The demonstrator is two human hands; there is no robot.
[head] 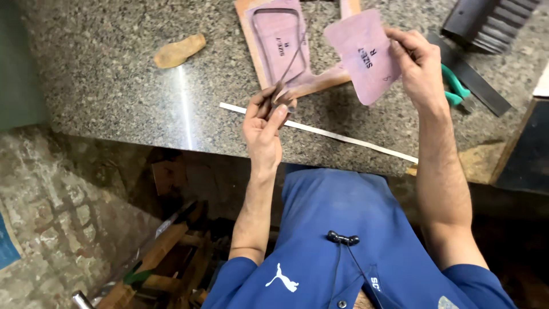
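Blue shirt front (343, 252) nearest, black earbud cord clip (342, 238) on it. Left hand (264, 129) closed, pinching thin dark strip (291, 63) that loops up over pink template on tan board (274, 43) at 12 o'clock. Right hand (420, 68) at 2 o'clock, fingers clamped on pink rounded pattern piece (360, 54), lifted off speckled granite slab (114, 86). Step, judged: comparing pattern against strip; next calls for steady alignment. White strip (320, 131) at 3 o'clock, green-handled pliers (457, 88) beyond, tan stone (178, 50) at 10.
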